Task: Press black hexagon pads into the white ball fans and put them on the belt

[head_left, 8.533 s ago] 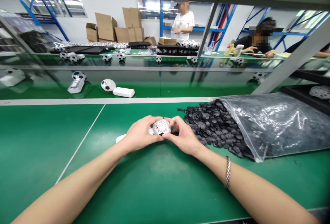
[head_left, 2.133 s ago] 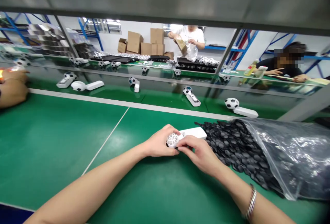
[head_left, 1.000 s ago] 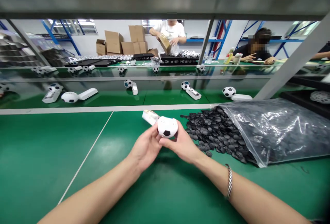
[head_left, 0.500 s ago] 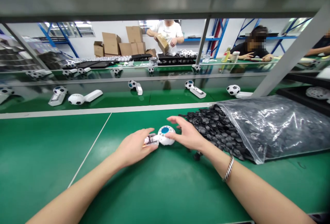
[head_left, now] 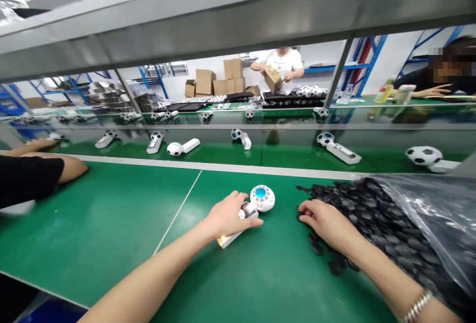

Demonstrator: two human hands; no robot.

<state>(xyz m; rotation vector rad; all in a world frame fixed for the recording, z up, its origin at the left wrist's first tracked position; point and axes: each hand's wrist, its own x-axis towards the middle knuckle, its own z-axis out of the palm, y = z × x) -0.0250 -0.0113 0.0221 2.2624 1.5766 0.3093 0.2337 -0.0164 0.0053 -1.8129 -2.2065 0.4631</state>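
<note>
My left hand (head_left: 231,216) is wrapped over the handle of a white soccer-ball gadget (head_left: 262,199), which lies on the green worktop. Its round head has a blue disc ringed by grey patches and points away from me; the handle is open, with inner parts showing and a small light glowing at its lower end. To the right, my right hand (head_left: 322,221) is closed in a pinch at the left edge of a pile of black plastic pieces (head_left: 357,214). A dark bit shows at its fingertips, mostly hidden.
A clear plastic bag (head_left: 431,214) covers the pile's right side. Beyond the white rail (head_left: 223,166), several soccer-ball gadgets (head_left: 342,149) lie on a green conveyor. A co-worker's arm (head_left: 40,174) rests at the left. A metal shelf (head_left: 223,30) crosses overhead; another person (head_left: 280,68) holds a box.
My right hand has left the gadget's head and moved right to the black pieces. The left hand still holds the gadget, now tilted more. The view has swung right to left, showing more on the left.
</note>
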